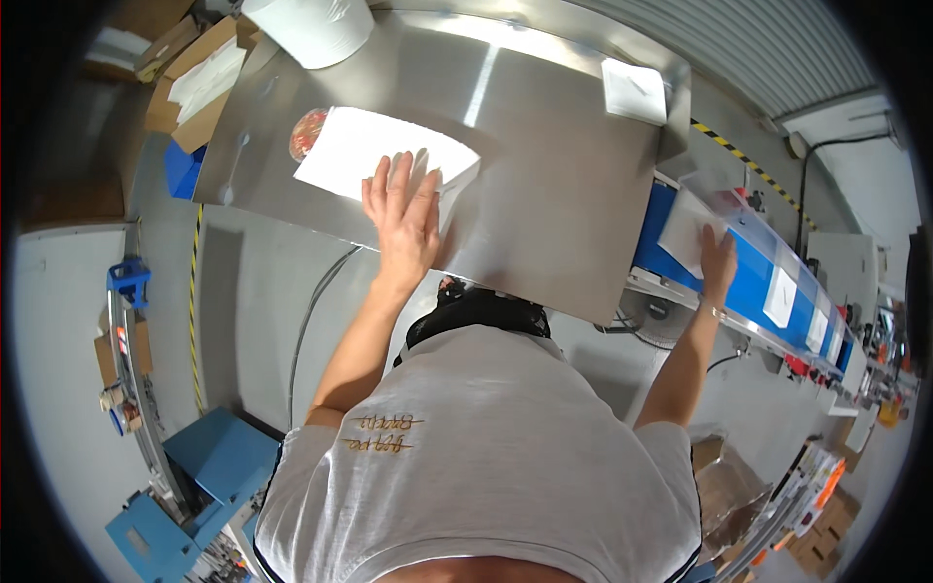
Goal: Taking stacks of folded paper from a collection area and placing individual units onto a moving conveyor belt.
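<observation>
My left hand (400, 222) rests with fingers stretched out and spread on the near edge of a stack of flat white packets (374, 146) on the steel table (554, 185). A round red-and-white patterned object (308, 134) shows partly from under the stack's left end. Out to the right, my right hand (717, 264) grips the edge of a flat white packet (688, 231) over the near end of a blue conveyor belt (746, 282). That packet looks tilted, and its underside is hidden. Farther along the belt lie several similar packets (780, 296).
A white bucket (316, 29) stands at the table's far left, near an open cardboard box (199, 83). Another small white stack (634, 92) lies in the far right corner. A clear guard (743, 219) runs along the belt's far side. A fan (656, 316) sits below the belt.
</observation>
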The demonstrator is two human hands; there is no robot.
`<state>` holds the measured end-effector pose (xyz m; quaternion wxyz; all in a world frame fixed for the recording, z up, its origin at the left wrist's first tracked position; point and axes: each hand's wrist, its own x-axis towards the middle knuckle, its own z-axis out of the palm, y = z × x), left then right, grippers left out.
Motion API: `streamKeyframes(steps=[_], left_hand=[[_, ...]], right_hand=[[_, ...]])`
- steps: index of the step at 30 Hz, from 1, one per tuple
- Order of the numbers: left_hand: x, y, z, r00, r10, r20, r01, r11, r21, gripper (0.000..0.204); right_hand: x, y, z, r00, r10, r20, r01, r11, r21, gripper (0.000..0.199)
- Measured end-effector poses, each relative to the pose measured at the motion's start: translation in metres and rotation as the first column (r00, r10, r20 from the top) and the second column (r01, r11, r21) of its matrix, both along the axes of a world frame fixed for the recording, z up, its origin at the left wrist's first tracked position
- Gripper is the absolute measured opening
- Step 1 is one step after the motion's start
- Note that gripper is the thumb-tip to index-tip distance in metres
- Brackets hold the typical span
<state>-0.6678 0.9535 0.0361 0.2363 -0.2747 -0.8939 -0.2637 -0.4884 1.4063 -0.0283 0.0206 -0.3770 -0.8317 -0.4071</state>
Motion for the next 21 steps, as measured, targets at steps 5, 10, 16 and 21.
streamKeyframes(steps=[5, 10, 16, 21], left_hand=[[0.003, 0.001, -0.003, 1.0, -0.018, -0.017, 0.018, 0.999, 0.028, 0.03], [0.004, 0.0, 0.007, 0.993, -0.114, 0.03, 0.115, 0.993, -0.001, 0.028], [-0.012, -0.015, 0.005, 0.996, -0.033, 0.084, 0.03, 0.999, 0.039, 0.037], [-0.01, -0.02, 0.009, 0.998, -0.019, 0.054, 0.017, 0.999, 0.041, 0.029]], right_hand=[[-0.077, -0.095, 0.045, 0.624, -0.041, -0.78, -0.771, 0.132, -0.623, 0.044], [-0.164, -0.222, 0.061, 0.582, 0.11, -0.806, -0.606, -0.602, -0.52, 0.048], [-0.141, -0.204, 0.032, 0.704, -0.442, -0.556, -0.675, -0.66, -0.329, 0.034], [-0.031, -0.045, -0.037, 0.765, -0.409, -0.498, -0.633, -0.331, -0.7, 0.043]])
